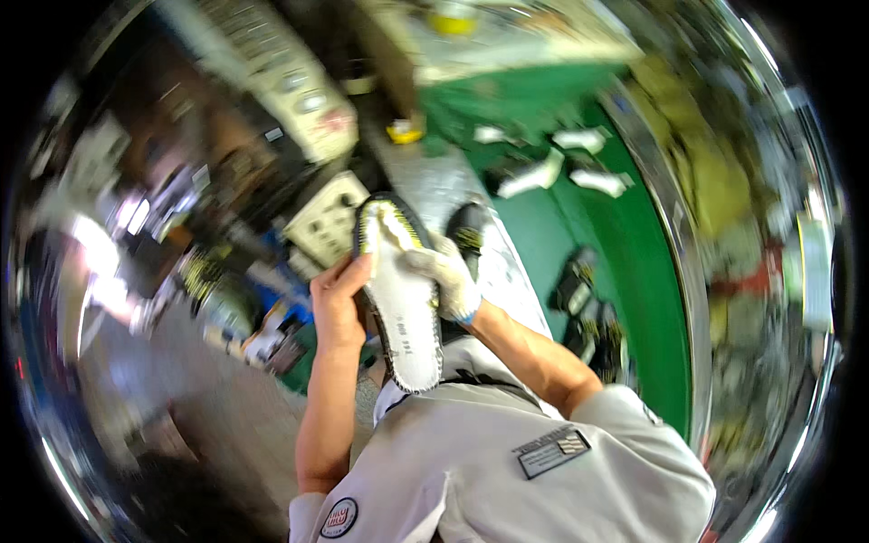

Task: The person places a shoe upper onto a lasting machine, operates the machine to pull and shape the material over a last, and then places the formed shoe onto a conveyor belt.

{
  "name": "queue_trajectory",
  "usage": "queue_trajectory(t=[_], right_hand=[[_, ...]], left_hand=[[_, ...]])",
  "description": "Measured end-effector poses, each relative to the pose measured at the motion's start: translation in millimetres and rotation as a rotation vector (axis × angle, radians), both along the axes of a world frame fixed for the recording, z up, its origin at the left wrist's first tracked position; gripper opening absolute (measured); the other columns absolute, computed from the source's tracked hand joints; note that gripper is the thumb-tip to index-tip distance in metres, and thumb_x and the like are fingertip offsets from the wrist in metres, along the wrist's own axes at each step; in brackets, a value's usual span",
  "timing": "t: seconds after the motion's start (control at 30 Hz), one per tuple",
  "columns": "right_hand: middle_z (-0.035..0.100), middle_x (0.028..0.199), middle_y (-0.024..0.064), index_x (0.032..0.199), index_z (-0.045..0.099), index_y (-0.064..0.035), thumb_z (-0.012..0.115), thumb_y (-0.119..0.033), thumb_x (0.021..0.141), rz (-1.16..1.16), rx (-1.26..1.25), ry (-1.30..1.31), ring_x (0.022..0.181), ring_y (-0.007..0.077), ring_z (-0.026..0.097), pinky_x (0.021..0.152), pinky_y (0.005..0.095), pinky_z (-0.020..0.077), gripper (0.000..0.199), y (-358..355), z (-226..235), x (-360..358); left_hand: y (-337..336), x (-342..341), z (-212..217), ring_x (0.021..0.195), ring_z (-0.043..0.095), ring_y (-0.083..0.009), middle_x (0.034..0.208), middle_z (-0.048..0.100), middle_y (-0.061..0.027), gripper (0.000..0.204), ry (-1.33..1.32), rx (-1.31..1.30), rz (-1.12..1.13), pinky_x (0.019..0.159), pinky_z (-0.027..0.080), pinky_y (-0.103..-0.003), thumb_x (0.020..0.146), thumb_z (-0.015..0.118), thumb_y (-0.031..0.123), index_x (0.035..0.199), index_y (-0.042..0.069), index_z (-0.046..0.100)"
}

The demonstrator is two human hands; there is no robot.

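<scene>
A shoe upper point(405, 312) is held bottom up in front of my body, its white sole board facing me. Dark fabric edges it, and yellow stitching or lacing shows near its far end. My bare left hand point(339, 299) grips its left side, thumb lying over the rim. My right hand point(451, 276), in a whitish knitted glove, closes on its right side. Just beyond the glove, a dark shoe upper with yellow lines point(468, 228) rests on a metal ledge point(502, 262).
A green surface point(625, 271) at the right carries several dark and white shoe parts point(534, 174) and dark shoe uppers point(579, 281). A machine with a pale control panel point(324, 217) stands at the left. A green-sided bench point(507, 72) is at the far side.
</scene>
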State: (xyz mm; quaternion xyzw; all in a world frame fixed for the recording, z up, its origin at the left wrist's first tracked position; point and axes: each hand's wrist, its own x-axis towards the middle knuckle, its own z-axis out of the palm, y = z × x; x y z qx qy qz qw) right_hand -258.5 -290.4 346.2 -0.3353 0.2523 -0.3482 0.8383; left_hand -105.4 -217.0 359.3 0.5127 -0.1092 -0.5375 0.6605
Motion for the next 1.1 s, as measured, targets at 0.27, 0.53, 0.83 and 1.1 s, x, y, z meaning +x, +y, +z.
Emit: queue_trajectory(t=[0.27, 0.53, 0.83, 1.1], right_hand=[[0.073, 0.101, 0.0126, 0.111, 0.073, -0.0001, 0.065, -0.042, 0.087, -0.314, -0.005, 0.829, 0.091, 0.0181, 0.067, 0.084, 0.0341, 0.0529, 0.049, -56, -90, -276], [0.069, 0.119, 0.0269, 0.118, 0.069, 0.0043, 0.069, -0.065, 0.08, 0.001, -0.032, 1.958, 0.112, 0.0368, 0.067, 0.095, 0.044, 0.052, 0.079, -141, -208, -429], [0.063, 0.126, 0.0295, 0.143, 0.031, 0.0146, 0.086, -0.06, 0.066, -0.47, 0.294, 1.35, 0.108, 0.0368, 0.069, 0.09, 0.0404, 0.0552, 0.12, -308, -373, -176], [0.072, 0.105, 0.0114, 0.119, 0.063, 0.0037, 0.079, -0.013, 0.085, -0.457, 0.333, 0.24, 0.09, 0.0214, 0.07, 0.082, 0.0364, 0.0572, 0.041, -253, -320, -178]], left_hand=[[-48, -112, -83, 0.111, 0.066, -0.0221, 0.12, 0.069, -0.0199, 0.051, -0.431, 0.201, -0.668, 0.097, 0.051, -0.031, 0.092, 0.076, 0.023, 0.129, -0.009, 0.061], [-69, -102, -117, 0.104, 0.068, -0.0194, 0.115, 0.072, -0.0161, 0.042, -0.609, 0.453, -0.757, 0.095, 0.052, -0.03, 0.093, 0.074, 0.019, 0.124, -0.007, 0.065], [-20, -121, -130, 0.097, 0.07, -0.0177, 0.108, 0.073, -0.0135, 0.029, -0.576, 0.546, -0.666, 0.091, 0.054, -0.029, 0.094, 0.069, 0.005, 0.12, -0.008, 0.066], [-2, -73, -93, 0.096, 0.068, -0.014, 0.104, 0.074, -0.0107, 0.03, -0.452, 0.548, -0.445, 0.086, 0.053, -0.025, 0.096, 0.069, 0.01, 0.12, -0.007, 0.067]])
